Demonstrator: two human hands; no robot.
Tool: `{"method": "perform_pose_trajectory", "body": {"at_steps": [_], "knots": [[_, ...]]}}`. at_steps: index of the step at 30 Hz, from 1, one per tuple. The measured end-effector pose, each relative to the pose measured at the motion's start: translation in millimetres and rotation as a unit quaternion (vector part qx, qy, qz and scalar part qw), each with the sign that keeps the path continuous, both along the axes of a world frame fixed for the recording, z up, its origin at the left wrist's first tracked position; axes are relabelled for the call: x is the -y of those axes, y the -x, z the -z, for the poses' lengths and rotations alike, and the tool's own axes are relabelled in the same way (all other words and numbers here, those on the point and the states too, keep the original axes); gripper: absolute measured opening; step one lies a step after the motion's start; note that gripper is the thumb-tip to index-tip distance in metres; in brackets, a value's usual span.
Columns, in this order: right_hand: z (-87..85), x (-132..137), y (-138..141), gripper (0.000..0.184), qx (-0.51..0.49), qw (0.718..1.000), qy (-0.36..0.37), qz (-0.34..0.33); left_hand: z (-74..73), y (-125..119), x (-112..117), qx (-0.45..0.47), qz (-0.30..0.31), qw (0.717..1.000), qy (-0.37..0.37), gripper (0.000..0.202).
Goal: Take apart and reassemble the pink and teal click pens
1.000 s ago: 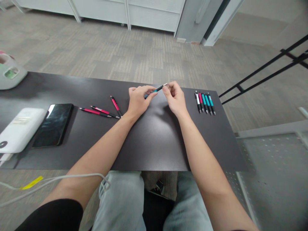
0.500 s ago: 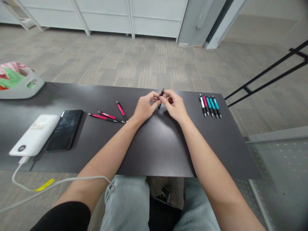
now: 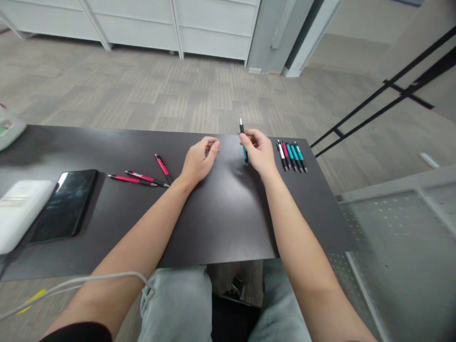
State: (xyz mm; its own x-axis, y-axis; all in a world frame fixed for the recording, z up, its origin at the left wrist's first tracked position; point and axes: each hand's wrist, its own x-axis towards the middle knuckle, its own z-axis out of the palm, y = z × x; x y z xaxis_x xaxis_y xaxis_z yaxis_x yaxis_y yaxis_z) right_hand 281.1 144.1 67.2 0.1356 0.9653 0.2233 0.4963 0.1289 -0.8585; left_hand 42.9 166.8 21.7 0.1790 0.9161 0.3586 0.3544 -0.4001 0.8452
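Note:
A teal and black pen (image 3: 245, 155) stands nearly upright above the table, silver tip pointing up. My right hand (image 3: 259, 151) is closed on it, pinching its middle between thumb and fingers. To the left, my left hand (image 3: 199, 160) rests loosely curled over the table, holding nothing that I can see, with a small gap between thumb and fingers. Beside my right hand lies a row of several pens: a white pen (image 3: 281, 155), a red pen (image 3: 286, 155) and teal ones (image 3: 296, 156). Three red pens (image 3: 132, 179) lie scattered left of my left hand.
A black phone (image 3: 66, 206) and a white power bank (image 3: 23, 209) lie on the dark table (image 3: 221, 223) at the left. A white cable (image 3: 103, 276) crosses my left forearm. Part of a light basket (image 3: 10, 128) shows at the far left. Black metal bars (image 3: 359, 116) stand beyond the right edge.
My left hand has let go of the pen and moved left, away from it. My right hand now holds the pen alone, nearer the pen row. The view has turned rightward.

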Motion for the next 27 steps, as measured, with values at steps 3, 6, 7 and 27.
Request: {"method": "perform_pose_trajectory", "body": {"at_steps": [3,6,7,27], "knots": [[5.6,-1,-27,0.045,0.053,0.996,0.007,0.068,1.3,2,-1,0.005,-0.002,1.000,0.003,0.047],[6.3,0,-48,0.028,0.125,0.986,0.034,0.109,1.8,3,-1,0.005,0.004,1.000,0.000,0.047],[5.5,2,-52,0.022,0.154,0.981,0.043,0.108,1.5,3,-1,0.006,0.003,1.000,0.000,0.048],[0.6,10,-43,0.034,0.239,0.956,0.145,0.087,-6.7,1,2,0.009,-0.015,1.000,0.000,0.059]]}}
